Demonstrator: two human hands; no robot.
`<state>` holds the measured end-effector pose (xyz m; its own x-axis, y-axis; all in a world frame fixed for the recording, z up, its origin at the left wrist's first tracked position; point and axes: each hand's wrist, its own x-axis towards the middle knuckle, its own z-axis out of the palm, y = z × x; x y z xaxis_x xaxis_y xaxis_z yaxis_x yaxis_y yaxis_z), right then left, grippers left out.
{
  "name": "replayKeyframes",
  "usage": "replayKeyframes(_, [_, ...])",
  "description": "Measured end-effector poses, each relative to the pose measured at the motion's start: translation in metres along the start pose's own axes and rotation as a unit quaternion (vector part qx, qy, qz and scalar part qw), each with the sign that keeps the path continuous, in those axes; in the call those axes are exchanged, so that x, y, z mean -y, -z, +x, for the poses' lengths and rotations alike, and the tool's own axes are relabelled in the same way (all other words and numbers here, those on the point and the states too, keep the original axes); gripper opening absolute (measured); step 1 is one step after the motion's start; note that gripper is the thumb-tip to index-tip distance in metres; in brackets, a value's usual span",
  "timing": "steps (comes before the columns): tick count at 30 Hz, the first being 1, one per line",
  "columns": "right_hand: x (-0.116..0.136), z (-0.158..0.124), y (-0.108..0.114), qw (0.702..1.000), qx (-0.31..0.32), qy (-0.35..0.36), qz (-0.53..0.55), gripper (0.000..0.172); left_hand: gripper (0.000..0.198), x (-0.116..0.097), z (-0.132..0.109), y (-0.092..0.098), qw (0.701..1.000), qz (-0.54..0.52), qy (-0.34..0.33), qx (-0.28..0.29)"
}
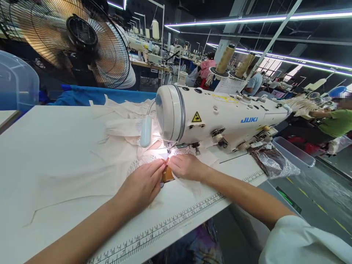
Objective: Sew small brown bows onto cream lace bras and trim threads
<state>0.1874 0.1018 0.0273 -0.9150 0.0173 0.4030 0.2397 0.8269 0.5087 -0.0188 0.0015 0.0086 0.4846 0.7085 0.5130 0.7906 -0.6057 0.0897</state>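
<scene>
From my remote seat I see the left hand [144, 179] and the right hand [188, 167] meeting at the centre of the frame, just in front of the needle area of a white sewing machine [225, 117]; the left fingers lie together, the right ones are bunched, and their tips nearly meet over a small orange-brown patch [167, 175]; what either set of fingertips is clamped on, if anything, is too small for me to tell.

The pale cloth [121, 126] spreads from mid-frame toward the left, with part of it lying beside the hands; it rests on the white table [55, 143], and a printed ruler scale [165, 229] runs along the table's near edge at the lower centre; a small lamp [146, 131] hangs left of the machine head, over the cloth.

I have a fan [82, 35] in the upper left, thread cones [225, 58] in the upper right, and a co-worker in a green top [337, 123] at the right edge.
</scene>
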Motion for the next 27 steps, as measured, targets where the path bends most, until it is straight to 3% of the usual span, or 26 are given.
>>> replayKeyframes(8, [0.001,0.002,0.003,0.998,0.033,-0.041,0.021,0.026,0.04,-0.004,0.004,0.009,1.0,0.008,0.013,-0.025])
replayKeyframes(15, [0.003,0.004,0.005,0.984,0.115,-0.108,0.084,0.028,0.042,-0.008,0.009,0.013,0.999,0.037,0.005,-0.011])
replayKeyframes(27, [0.002,0.0,0.005,0.956,0.159,-0.181,0.166,0.021,0.038,-0.009,0.008,0.009,0.999,0.03,0.01,0.009])
